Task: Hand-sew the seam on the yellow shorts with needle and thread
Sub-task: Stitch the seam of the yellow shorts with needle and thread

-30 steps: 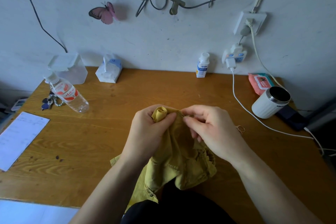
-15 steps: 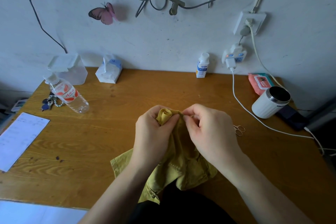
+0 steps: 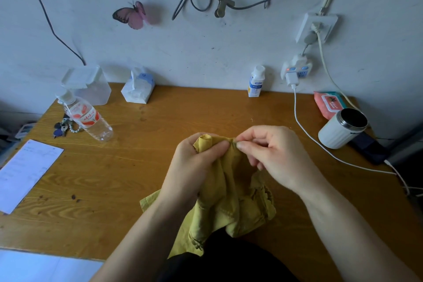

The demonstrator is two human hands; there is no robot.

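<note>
**Seam held between two hands, mid-stitch.**
Within the last half second the right hand has edged its thumb-and-forefinger pinch up to the seam fold, touching the left hand, whose curled fingers grip the rolled edge. This is probably a stitch being drawn. Counted: two hands, one pair of yellow shorts hanging below the grip. The needle and thread cannot be made out.
</note>
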